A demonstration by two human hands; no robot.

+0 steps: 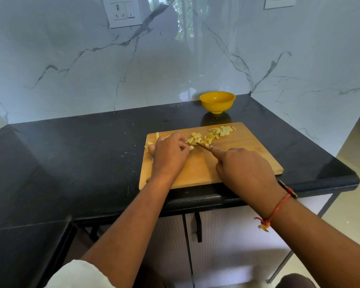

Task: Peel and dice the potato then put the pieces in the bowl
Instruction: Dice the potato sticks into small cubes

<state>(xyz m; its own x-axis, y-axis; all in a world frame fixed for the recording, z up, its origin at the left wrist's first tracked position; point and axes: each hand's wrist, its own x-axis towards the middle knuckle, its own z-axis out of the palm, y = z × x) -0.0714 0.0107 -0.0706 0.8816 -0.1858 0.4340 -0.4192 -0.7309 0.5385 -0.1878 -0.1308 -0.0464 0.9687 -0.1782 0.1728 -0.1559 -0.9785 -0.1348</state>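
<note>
A wooden cutting board [237, 154] lies on the black counter. Several pale yellow diced potato pieces [211, 135] are strewn across its far side. My left hand [169, 154] curls its fingers over uncut potato strips [190, 148] on the board's left part; a strip [157, 135] sticks out behind the hand. My right hand [244, 169] grips a knife [203, 146], index finger stretched along its back, blade just right of the left fingertips. The handle is hidden in the fist. A yellow bowl [217, 101] stands behind the board against the wall, with nothing visible inside.
The black counter [81, 163] stretches left and wraps round into an L at the near left. Its front edge runs right under the board, with cabinet doors below. A marble wall stands close behind the bowl, with a socket plate [123, 12] high up.
</note>
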